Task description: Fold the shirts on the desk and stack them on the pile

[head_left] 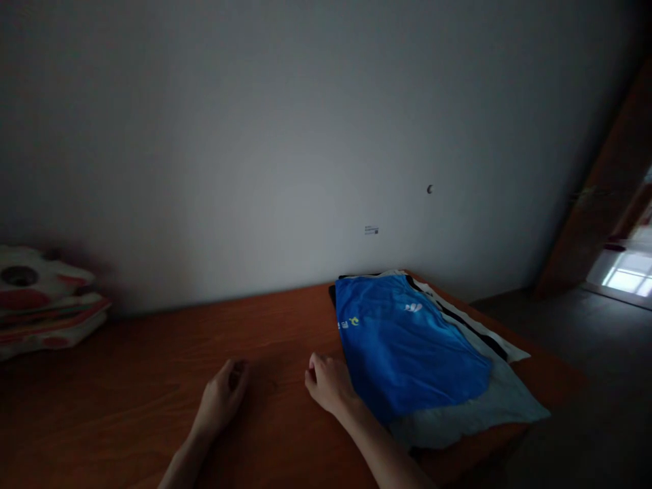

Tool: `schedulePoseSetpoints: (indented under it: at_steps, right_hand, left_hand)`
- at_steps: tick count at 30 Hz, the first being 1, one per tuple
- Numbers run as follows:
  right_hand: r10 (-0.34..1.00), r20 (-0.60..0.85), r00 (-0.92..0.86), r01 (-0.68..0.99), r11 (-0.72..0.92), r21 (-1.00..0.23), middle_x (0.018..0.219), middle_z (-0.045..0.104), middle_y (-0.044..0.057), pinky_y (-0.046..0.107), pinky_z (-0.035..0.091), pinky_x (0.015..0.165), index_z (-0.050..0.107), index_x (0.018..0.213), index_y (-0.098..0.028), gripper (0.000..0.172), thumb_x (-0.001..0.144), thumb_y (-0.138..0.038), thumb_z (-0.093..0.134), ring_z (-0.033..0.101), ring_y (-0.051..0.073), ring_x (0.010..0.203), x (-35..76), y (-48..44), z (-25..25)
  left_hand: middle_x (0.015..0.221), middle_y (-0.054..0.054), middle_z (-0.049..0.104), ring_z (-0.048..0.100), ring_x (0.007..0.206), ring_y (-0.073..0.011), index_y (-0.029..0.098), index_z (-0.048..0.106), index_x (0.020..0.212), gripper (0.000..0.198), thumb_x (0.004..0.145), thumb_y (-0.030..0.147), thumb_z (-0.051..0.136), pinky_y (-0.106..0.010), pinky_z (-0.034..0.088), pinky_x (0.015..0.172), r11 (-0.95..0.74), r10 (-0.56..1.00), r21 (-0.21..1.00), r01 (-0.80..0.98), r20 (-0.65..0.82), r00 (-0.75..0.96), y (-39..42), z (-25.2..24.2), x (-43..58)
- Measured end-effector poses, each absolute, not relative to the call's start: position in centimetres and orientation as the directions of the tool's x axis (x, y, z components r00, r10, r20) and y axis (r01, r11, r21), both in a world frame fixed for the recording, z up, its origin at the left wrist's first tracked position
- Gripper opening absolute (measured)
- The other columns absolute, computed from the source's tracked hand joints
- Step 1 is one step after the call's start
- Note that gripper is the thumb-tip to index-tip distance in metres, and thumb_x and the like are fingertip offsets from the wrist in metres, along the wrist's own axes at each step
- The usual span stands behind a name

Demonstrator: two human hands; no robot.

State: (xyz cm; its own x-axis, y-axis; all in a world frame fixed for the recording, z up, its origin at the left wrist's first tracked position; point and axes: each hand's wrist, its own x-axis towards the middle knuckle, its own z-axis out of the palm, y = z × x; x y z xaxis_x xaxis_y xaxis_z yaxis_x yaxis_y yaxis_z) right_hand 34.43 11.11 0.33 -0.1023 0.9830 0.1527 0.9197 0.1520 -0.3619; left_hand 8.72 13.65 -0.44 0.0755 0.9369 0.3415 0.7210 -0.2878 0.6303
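On the right end of a brown wooden tabletop, close to a plain wall, a folded blue garment lies on top of a small stack of folded clothes; a pale grey piece sticks out beneath it at the near right. The blue garment's long axis runs from the wall toward the near edge, slanting a little to the right. Both hands rest on the bare wood to the left of the stack. The right hand is much the nearer: it sits just beside the garment's left edge, and its forearm runs along the stack's near left corner. In the dim light I cannot tell whether the knuckles touch the cloth. The left hand lies farther left, apart from the stack, with the right hand between it and the clothes. Each hand has its fingers curled in toward the palm in a loose fist, with nothing in it. Well apart, at the far left against the wall, lies a heap of red-and-white fabric.
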Motion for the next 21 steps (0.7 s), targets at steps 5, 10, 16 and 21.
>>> schedulePoseSetpoints:
  at_steps: [5, 10, 16, 21]
  right_hand:
    - [0.973, 0.173, -0.153, 0.934, 0.200, -0.297, 0.093, 0.078, 0.012, 0.032, 0.050, 0.073, 0.069, 0.097, -0.017, 0.024, 0.095, -0.033, 0.052, 0.075, 0.026, 0.088, 32.9, 13.0, -0.1]
    - [0.968, 0.173, -0.183, 0.947, 0.221, -0.235, 0.092, 0.078, 0.017, 0.035, 0.051, 0.073, 0.073, 0.092, -0.015, 0.033, 0.096, -0.036, 0.049, 0.075, 0.030, 0.088, 32.2, 14.9, -0.4]
    - [0.966, 0.244, -0.085, 0.903, 0.178, -0.392, 0.082, 0.078, 0.006, 0.027, 0.045, 0.066, 0.069, 0.084, -0.021, 0.023, 0.095, -0.033, 0.053, 0.074, 0.021, 0.077, 32.2, 15.1, -1.7]
    - [0.926, 0.371, -0.067, 0.809, 0.268, -0.523, 0.081, 0.074, 0.003, 0.026, 0.047, 0.072, 0.066, 0.086, -0.020, 0.021, 0.097, -0.029, 0.052, 0.071, 0.017, 0.078, 32.9, 14.9, -2.1]
  left_hand:
    - [0.086, -0.004, 0.076, 0.072, 0.074, -0.0200, 0.026, 0.057, 0.099, 0.025, 0.092, 0.044, 0.042, -0.032, 0.055, 0.070, -0.305, 0.948, 0.583, 0.753, 0.265, 0.178, 13.4, -0.6, 9.4]
    - [0.093, -0.005, 0.076, 0.073, 0.086, -0.0224, 0.027, 0.059, 0.095, 0.027, 0.096, 0.039, 0.036, -0.034, 0.053, 0.077, -0.281, 0.957, 0.440, 0.853, 0.193, 0.215, 13.7, -1.0, 9.0]
    - [0.101, -0.009, 0.075, 0.070, 0.095, -0.0253, 0.024, 0.066, 0.097, 0.031, 0.095, 0.037, 0.039, -0.041, 0.054, 0.089, -0.356, 0.897, 0.311, 0.881, 0.379, 0.229, 14.8, -1.5, 8.5]
    - [0.113, -0.010, 0.076, 0.069, 0.103, -0.0274, 0.023, 0.072, 0.106, 0.037, 0.096, 0.030, 0.038, -0.046, 0.054, 0.093, -0.441, 0.870, 0.183, 0.879, 0.330, 0.367, 14.9, -1.6, 9.2]
